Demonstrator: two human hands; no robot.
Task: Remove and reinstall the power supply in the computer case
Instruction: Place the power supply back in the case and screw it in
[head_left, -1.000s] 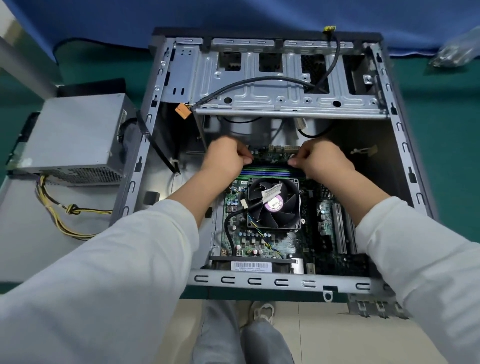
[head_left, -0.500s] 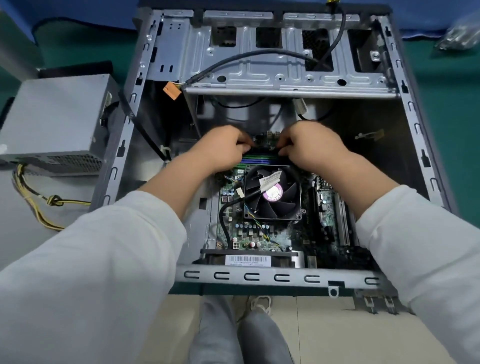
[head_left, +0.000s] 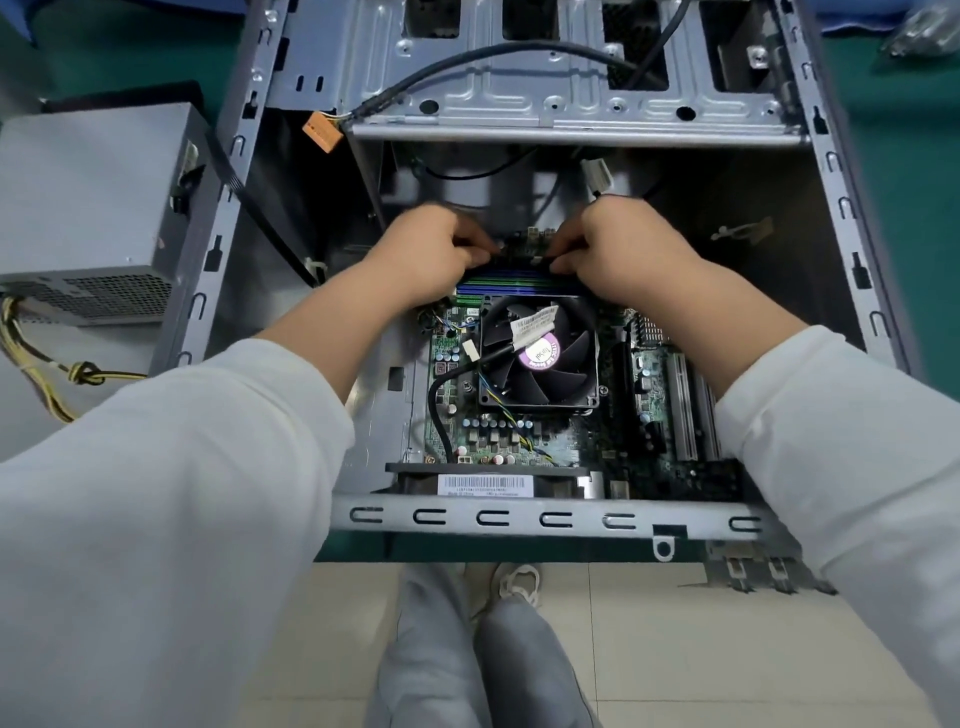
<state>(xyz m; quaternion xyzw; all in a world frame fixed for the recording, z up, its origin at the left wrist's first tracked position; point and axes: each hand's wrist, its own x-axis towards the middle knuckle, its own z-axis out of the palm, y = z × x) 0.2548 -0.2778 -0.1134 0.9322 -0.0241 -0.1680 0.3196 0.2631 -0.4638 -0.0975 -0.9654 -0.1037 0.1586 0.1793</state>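
The grey power supply (head_left: 88, 208) lies outside the case on the left, its yellow and black cables (head_left: 47, 364) trailing toward me. The open computer case (head_left: 545, 514) lies flat with the motherboard (head_left: 519, 441) and its black CPU fan (head_left: 540, 353) exposed. My left hand (head_left: 426, 249) and my right hand (head_left: 623, 244) are both inside, at the board's far edge just beyond the blue memory slots (head_left: 498, 283). Their fingers are curled and the fingertips nearly meet at a small connector (head_left: 524, 241). Blur hides whether they hold anything.
A metal drive cage (head_left: 571, 104) spans the far part of the case, with a black cable (head_left: 493, 57) ending in an orange plug (head_left: 322, 132) over it. A loose white connector (head_left: 597, 176) hangs behind my right hand. My legs and shoe (head_left: 514, 582) show below the table edge.
The camera has moved closer and lower over the case. My two hands have drawn toward each other, from the ends of the memory slots to the connector at the board's far edge.
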